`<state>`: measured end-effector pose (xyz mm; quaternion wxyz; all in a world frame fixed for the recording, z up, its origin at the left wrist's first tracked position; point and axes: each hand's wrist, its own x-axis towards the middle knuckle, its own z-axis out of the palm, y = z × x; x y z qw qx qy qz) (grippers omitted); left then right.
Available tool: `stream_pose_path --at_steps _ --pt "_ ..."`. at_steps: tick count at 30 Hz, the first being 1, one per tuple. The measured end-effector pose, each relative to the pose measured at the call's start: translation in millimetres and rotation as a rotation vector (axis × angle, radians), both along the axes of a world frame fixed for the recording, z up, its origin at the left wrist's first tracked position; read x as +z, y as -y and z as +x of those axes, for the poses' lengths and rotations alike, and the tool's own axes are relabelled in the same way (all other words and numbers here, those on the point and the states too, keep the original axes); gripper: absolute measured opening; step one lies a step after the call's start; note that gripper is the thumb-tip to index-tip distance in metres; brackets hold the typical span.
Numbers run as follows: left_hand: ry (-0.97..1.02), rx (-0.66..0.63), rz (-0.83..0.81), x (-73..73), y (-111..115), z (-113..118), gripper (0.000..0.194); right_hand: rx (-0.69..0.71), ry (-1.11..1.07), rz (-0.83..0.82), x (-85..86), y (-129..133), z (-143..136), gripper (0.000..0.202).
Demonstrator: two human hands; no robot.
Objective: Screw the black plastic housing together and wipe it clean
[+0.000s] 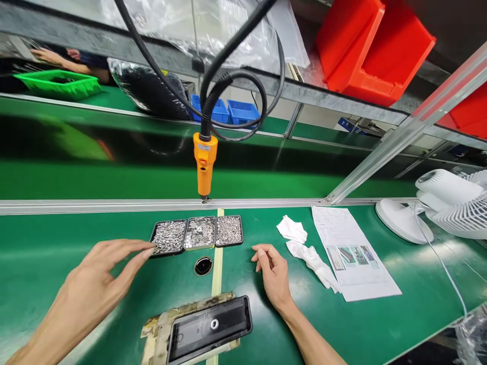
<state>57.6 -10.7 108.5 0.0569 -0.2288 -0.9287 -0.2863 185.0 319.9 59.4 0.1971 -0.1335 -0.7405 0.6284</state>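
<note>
While the left hand [101, 276] reaches open-fingered to the leftmost tray [168, 237] of small metal parts, pinching lightly seems wisest, the right hand [272, 271] resting loosely curled, empty.

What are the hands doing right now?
Left hand: open, empty, fingertips at the left screw tray.
Right hand: loosely curled, empty, resting on the green table.

Orange power screwdriver [204, 167] hangs on black cable above bench; white cloths [306, 248] beside printed sheet [352, 256]; white fan [449, 203] at right; red bins [371, 48] on shelf; green tray [59, 83] far left
</note>
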Motion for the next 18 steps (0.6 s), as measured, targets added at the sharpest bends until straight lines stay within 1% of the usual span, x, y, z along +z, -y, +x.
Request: stream_pose_path --at_steps 2,5,7,10,13,15,17,18 --pt "-0.021 0.023 -0.079 -7.7 1.6 -21.2 0.041 0.001 -0.003 0.0 -2.1 -0.5 -0.1 0.037" --pt "-0.074 -0.052 -0.088 -23.0 -8.9 -44.4 0.047 -0.001 -0.001 -0.007 -4.3 -1.1 -0.8 0.039" --pt "-0.083 -0.104 -0.096 -32.6 -19.2 -53.8 0.047 -0.005 0.004 -0.017 -4.7 -0.8 -0.9 0.04" --pt "-0.09 -0.153 -0.115 -44.4 -29.5 -60.3 0.042 -0.017 0.008 -0.038 -5.0 0.8 0.4 0.043" --pt "-0.096 -0.147 -0.115 -54.4 -31.4 -63.5 0.041 -0.022 0.008 -0.065 -6.7 0.6 0.3 0.048" --pt "-0.091 -0.132 -0.097 -60.7 -31.2 -66.3 0.04 0.002 0.018 -0.088 -6.1 -3.1 -3.9 0.054" --pt "-0.083 -0.119 -0.071 -65.9 -32.4 -69.1 0.038 0.039 0.031 -0.104 0.5 -9.0 -13.1 0.061" --pt "-0.08 -0.11 -0.056 -67.9 -33.6 -70.1 0.038 0.053 0.029 -0.101 7.0 -11.5 -19.7 0.063"
